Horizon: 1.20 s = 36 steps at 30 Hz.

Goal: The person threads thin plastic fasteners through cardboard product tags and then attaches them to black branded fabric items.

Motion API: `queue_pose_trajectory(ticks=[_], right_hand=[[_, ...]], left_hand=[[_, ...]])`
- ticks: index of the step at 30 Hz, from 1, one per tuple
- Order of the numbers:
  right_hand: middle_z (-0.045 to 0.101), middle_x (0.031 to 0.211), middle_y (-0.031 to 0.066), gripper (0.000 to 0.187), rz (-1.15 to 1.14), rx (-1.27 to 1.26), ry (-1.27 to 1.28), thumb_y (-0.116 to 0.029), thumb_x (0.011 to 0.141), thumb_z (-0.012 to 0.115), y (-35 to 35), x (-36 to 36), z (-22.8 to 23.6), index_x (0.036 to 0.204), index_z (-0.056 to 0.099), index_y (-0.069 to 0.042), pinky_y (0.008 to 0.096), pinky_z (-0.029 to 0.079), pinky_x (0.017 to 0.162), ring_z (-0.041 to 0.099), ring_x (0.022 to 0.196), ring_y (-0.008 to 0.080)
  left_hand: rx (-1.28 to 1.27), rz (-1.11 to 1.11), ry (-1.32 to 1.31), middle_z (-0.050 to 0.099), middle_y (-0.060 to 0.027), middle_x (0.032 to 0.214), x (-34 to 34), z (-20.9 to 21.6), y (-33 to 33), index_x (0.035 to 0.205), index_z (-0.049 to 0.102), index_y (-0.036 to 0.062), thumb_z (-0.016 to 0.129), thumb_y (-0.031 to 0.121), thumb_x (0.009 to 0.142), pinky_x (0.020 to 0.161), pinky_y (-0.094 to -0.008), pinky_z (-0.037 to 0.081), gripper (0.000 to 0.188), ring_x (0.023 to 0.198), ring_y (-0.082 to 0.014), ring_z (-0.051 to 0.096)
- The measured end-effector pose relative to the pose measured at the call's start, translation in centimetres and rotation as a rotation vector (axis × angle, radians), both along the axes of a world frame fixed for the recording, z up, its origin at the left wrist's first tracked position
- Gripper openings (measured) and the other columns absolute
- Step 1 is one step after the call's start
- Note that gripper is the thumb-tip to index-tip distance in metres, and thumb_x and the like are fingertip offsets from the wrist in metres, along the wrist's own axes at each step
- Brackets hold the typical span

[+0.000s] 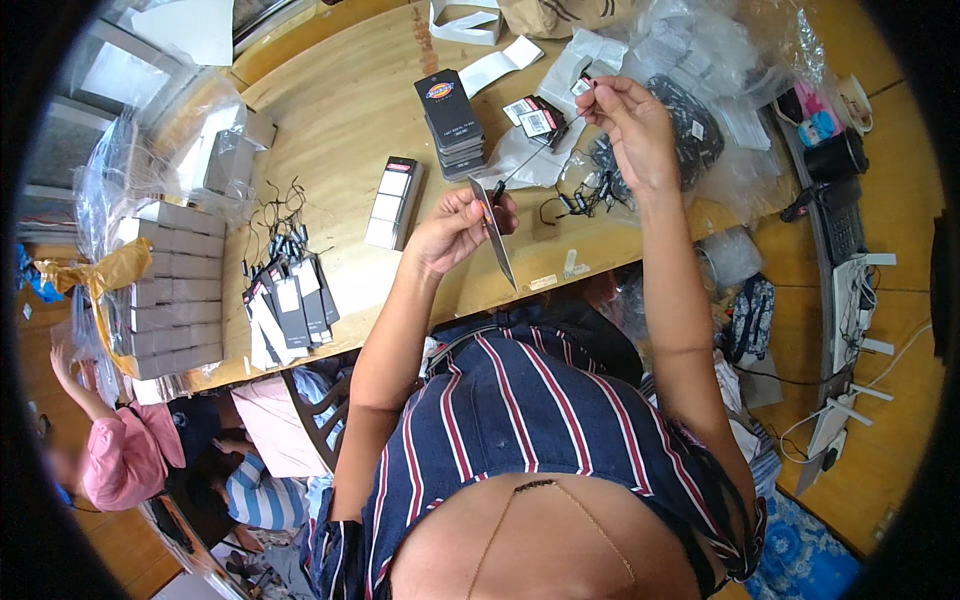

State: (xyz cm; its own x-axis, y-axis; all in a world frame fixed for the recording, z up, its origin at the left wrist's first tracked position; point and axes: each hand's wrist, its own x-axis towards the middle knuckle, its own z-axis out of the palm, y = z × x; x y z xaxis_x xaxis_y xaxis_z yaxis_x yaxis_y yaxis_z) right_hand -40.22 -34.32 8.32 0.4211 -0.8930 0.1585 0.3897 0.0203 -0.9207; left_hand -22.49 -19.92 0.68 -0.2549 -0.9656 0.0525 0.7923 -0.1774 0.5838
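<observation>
A dark hang tag (497, 250), seen nearly edge-on, is pinched in my left hand (450, 232). A thin black string (540, 158) runs taut from it up to my right hand (638, 130). The right fingertips are closed on the string's far end, beside a small black-and-white tag (581, 87). Between my hands lie small black tags with white labels (540, 122) on white paper. A tall stack of black hang tags (446, 115) stands just beyond my left hand. Loose black strings (575, 205) lie below my right hand.
Another tag stack with white labels (391, 200) stands left of my left hand. Strung tags (300, 300) lie fanned near the table's front edge. White stacked bundles (178, 290) fill the left end. Clear plastic (690, 60) heaps at right. A person in pink (130, 450) is at far left.
</observation>
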Motion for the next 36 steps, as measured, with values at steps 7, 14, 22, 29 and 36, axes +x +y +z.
queue_pose_trajectory(ticks=[7,14,22,29,36], right_hand=[[0.059,0.078,0.0112,0.011,-0.031,0.059,-0.06,-0.005,0.083,0.046,0.0,-0.4,-1.4,0.091,0.051,0.0,0.0271,0.044,0.064,0.056,0.068,0.0163],[0.058,0.076,0.0099,0.011,-0.02,0.097,-0.084,-0.006,0.083,0.047,-0.4,-1.2,-2.5,0.091,0.051,-0.001,0.0262,0.045,0.062,0.056,0.066,0.0159],[0.058,0.067,0.0077,0.008,-0.351,0.032,0.416,-0.002,0.08,0.048,0.5,-3.8,-8.6,0.086,0.052,0.001,0.0207,0.042,0.052,0.053,0.055,0.0114],[0.049,0.096,0.0133,0.022,-0.692,-0.975,1.217,0.003,0.073,0.052,3.0,-3.4,-8.0,0.095,0.052,-0.001,0.0293,0.042,0.068,0.051,0.075,0.0212],[0.057,0.097,0.0126,0.026,0.619,-0.242,0.461,-0.004,0.082,0.043,9.3,3.0,-10.2,0.107,0.049,-0.002,0.0276,0.043,0.076,0.055,0.089,0.0187]], left_hand=[[0.01,0.13,-0.435,0.056,-0.0185,0.094,-0.5,2.5,2.1,0.084,0.059,-0.0033,0.064,0.014,0.069,0.076,-0.0344,0.044,0.024,0.083,-0.026,0.056],[0.045,0.21,-0.691,0.061,-0.0093,0.077,0.1,1.9,3.5,0.074,0.061,-0.003,0.065,0.01,0.068,0.067,-0.0254,0.043,0.015,0.071,-0.0149,0.055],[0.375,0.196,-0.959,0.06,-0.003,0.069,1.6,-0.9,5.9,0.08,0.062,-0.0027,0.063,0.008,0.072,0.06,-0.0217,0.042,0.014,0.063,-0.0075,0.051],[0.369,0.165,-1.105,0.06,-0.0038,0.067,0.7,-2.1,5.9,0.083,0.062,-0.0028,0.064,0.011,0.072,0.054,-0.0214,0.042,0.018,0.059,-0.0061,0.052],[0.239,0.044,-1.15,0.061,-0.0052,0.069,0.0,-0.4,4.6,0.082,0.062,-0.0015,0.066,0.01,0.069,0.056,-0.0227,0.044,0.017,0.062,-0.008,0.054]])
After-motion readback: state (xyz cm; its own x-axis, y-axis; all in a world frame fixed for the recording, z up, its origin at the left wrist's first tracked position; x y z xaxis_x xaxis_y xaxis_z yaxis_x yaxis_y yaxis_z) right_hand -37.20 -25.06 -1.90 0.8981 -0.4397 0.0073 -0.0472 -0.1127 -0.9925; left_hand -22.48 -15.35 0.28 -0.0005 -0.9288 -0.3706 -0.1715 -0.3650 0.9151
